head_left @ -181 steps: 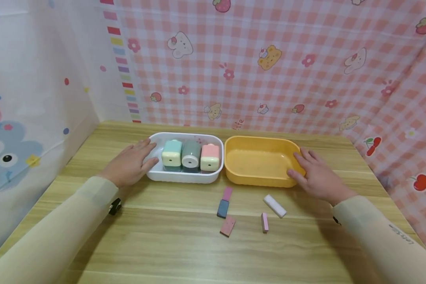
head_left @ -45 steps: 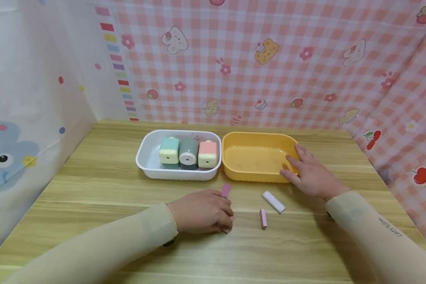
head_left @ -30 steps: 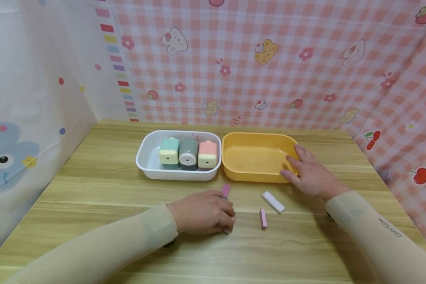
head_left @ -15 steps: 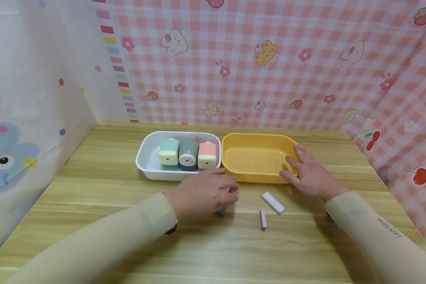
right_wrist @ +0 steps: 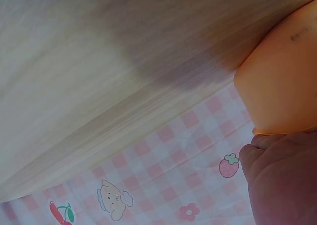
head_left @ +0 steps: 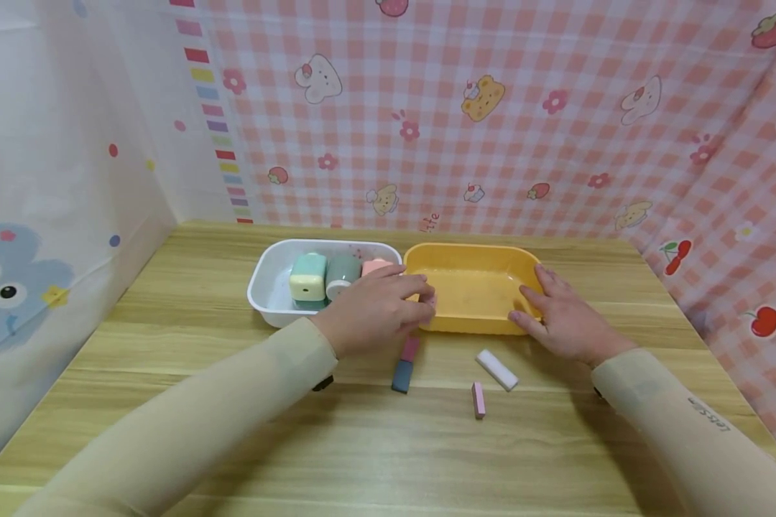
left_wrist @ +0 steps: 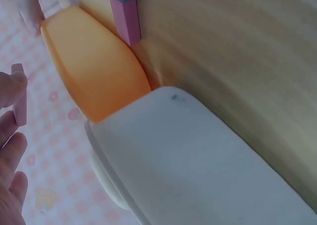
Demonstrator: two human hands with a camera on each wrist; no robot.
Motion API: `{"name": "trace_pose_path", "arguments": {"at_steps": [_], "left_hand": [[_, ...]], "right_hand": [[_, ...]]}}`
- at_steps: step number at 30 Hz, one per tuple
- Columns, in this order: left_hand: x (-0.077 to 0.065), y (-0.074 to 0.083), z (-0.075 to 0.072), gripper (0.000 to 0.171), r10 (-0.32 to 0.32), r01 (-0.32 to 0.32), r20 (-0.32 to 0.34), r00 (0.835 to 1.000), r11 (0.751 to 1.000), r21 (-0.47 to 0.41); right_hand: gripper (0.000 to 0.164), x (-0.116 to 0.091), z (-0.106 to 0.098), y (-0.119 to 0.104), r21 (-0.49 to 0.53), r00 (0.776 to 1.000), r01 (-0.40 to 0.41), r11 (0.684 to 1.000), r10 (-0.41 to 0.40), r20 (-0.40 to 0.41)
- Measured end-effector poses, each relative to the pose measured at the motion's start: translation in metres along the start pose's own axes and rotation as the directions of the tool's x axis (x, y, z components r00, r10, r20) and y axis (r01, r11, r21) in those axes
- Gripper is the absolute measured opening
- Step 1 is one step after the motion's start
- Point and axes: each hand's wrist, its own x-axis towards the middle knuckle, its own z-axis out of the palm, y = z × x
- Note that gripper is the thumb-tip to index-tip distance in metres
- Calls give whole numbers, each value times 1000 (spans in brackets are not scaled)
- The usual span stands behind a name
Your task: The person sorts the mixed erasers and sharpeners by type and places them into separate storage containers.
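Printed cloth (head_left: 517, 143) screens a wood-grain counter (head_left: 427, 445) on 3 sides like a makeshift booth, pink gingham (head_left: 575, 151) behind and at right, white cloth (head_left: 58, 129) with a blue cartoon creature (head_left: 22, 269) at left, hiding the room beyond.

Bare left hand (head_left: 373, 310), bare right hand (head_left: 567, 319), long cream left sleeve (head_left: 194, 420), matching right sleeve (head_left: 675, 424), slim dark lettering (head_left: 708, 414) along it, small black piece (head_left: 323, 383) beneath the left cuff (head_left: 310, 345)

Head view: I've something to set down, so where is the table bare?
Bare table lies on the near side of the narrow pink block, between both sleeves, and left of the white tray. Crowded: around the left hand and yellow tray.
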Motion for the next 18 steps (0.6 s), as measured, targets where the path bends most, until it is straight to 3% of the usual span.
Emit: {"name": "trace_pose_path", "arguments": {"at_steps": [11, 18], "left_hand": [[17, -11, 4, 24, -122, 117, 108, 987, 992, 46], [27, -15, 8, 24, -134, 132, 117, 984, 991, 28]], "right_hand": [[80, 0, 0, 0, -7, 1000, -4, 1000, 4, 3], [80, 0, 0, 1, -3, 1000, -4, 1000, 4, -3]]}}
